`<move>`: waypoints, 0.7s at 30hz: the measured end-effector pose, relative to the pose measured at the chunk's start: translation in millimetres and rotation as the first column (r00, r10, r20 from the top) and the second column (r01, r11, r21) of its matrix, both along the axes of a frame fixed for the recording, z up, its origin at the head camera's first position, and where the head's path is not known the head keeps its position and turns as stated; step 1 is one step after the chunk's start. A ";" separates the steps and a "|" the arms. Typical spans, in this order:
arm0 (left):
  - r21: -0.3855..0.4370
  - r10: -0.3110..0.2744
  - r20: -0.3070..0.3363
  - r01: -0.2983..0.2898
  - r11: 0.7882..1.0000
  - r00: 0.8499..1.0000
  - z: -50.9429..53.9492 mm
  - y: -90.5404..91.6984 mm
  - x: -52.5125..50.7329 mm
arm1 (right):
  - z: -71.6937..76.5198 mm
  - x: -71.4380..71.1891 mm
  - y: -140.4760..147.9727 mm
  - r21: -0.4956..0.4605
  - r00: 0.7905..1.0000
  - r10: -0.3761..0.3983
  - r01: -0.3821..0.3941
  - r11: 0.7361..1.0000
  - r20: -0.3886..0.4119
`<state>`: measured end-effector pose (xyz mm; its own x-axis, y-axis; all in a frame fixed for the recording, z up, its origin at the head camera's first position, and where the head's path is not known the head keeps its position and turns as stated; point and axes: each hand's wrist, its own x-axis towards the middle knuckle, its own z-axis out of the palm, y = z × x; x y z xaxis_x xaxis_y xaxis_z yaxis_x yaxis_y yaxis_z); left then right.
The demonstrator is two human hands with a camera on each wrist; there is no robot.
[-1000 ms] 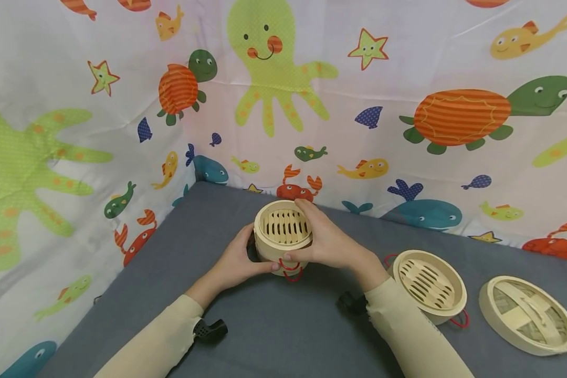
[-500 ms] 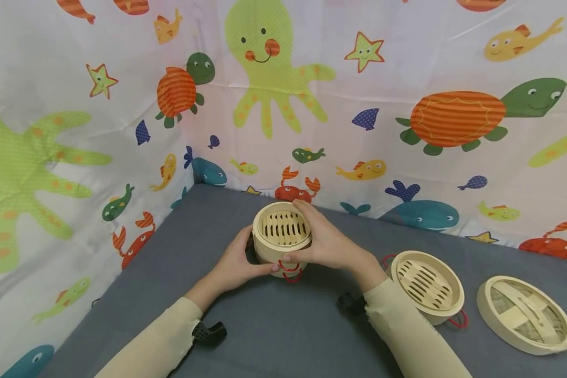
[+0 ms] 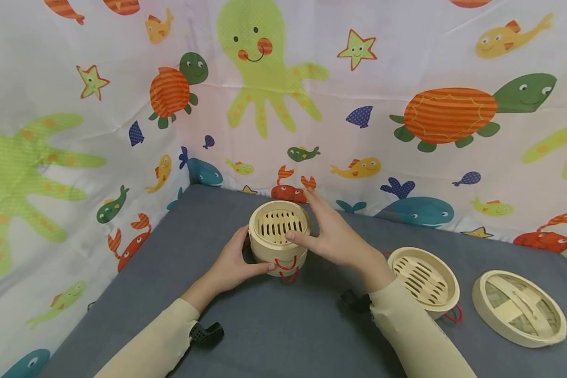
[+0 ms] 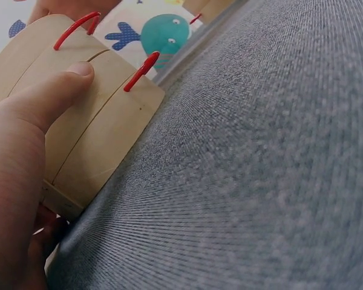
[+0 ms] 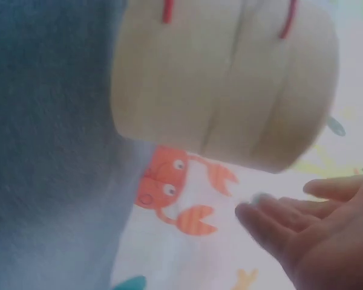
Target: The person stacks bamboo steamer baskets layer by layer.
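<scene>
Two round bamboo steamer baskets (image 3: 279,252) are stacked on the grey cloth, each with a red cord loop on its front. Slats show in the top one's floor. My left hand (image 3: 233,265) grips the stack from the left, thumb across the front and fingers round the far side, partly hidden. In the left wrist view the thumb (image 4: 60,93) lies against the baskets' wall. My right hand (image 3: 337,236) is off to the stack's right, its fingers spread and relaxed. The right wrist view shows that hand (image 5: 327,223) apart from the baskets (image 5: 224,78), holding nothing.
A third steamer basket (image 3: 425,278) with red loops sits to the right, near my right forearm. Farther right lies a woven bamboo lid (image 3: 520,310) with a strap handle. A printed sea-animal curtain (image 3: 312,115) rises behind and left of the table (image 3: 274,331).
My right hand has let go of the stacked baskets and moved slightly to the right, its fingers opening. The left hand keeps its grip. The head view has shifted a little.
</scene>
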<state>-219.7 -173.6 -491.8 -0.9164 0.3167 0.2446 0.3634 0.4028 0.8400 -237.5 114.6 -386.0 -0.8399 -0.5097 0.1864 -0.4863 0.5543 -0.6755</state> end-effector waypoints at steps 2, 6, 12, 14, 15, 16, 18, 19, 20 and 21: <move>-0.018 0.007 -0.009 -0.007 1.000 1.000 0.3 -0.1 -0.7 | 6.6 3.7 3.9 0.016 1.000 -0.027 0.027 0.999 -0.014; -0.056 0.028 -0.004 -0.028 0.998 1.000 0.3 -0.9 -0.1 | 16.6 11.4 13.2 0.025 0.996 -0.077 0.078 0.997 -0.037; -0.062 0.030 0.015 -0.029 0.998 0.999 -0.9 0.4 4.5 | 19.2 19.1 30.7 0.044 0.989 -0.134 0.137 0.990 -0.059; -0.063 0.029 0.017 -0.028 0.998 0.999 -0.3 1.1 4.2 | 18.2 19.9 37.3 0.058 0.986 -0.150 0.155 0.986 -0.077; -0.061 0.028 0.012 -0.027 0.998 1.000 0.2 1.1 3.8 | 17.9 20.2 40.6 0.067 0.984 -0.158 0.163 0.984 -0.085; -0.058 0.028 0.007 -0.027 0.998 1.000 1.1 1.2 3.4 | 17.9 20.6 43.7 0.074 0.982 -0.165 0.172 0.982 -0.092; -0.055 0.032 0.005 -0.032 0.998 0.999 3.0 1.0 2.7 | 19.1 22.5 49.9 0.093 0.978 -0.184 0.193 0.977 -0.101; -0.054 0.035 0.004 -0.034 0.998 0.999 3.3 0.7 2.5 | 19.2 23.5 53.1 0.103 0.975 -0.196 0.206 0.973 -0.102; -0.055 0.036 0.002 -0.036 0.998 0.999 3.4 0.2 2.2 | 19.1 24.6 56.2 0.116 0.973 -0.209 0.220 0.969 -0.100; -0.059 0.038 0.004 -0.038 0.998 0.999 3.2 -0.2 2.4 | 19.0 25.9 59.5 0.125 0.970 -0.222 0.233 0.964 -0.097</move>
